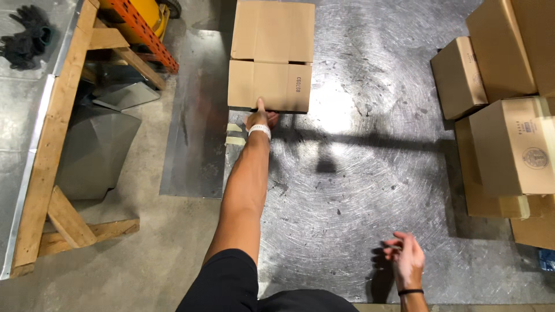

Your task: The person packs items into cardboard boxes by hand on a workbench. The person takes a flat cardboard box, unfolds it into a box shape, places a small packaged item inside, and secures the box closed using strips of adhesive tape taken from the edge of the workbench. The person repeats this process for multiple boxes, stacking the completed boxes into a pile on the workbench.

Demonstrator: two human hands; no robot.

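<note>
A brown cardboard box [272, 55] stands on a scuffed metal floor plate [352, 190], its top flaps closed. My left hand [260, 118], a white band on its wrist, reaches far forward and grips the bottom edge of the box's near side, thumb up against the cardboard. My right hand [407, 257], with a thin black band at the wrist, hangs low near me, fingers loosely apart, holding nothing.
Several more cardboard boxes [509, 144] are stacked at the right edge. A wooden frame with a metal top [52, 138] runs along the left, black gloves [26, 34] lying on it. Orange racking [144, 29] stands at the top left over concrete floor.
</note>
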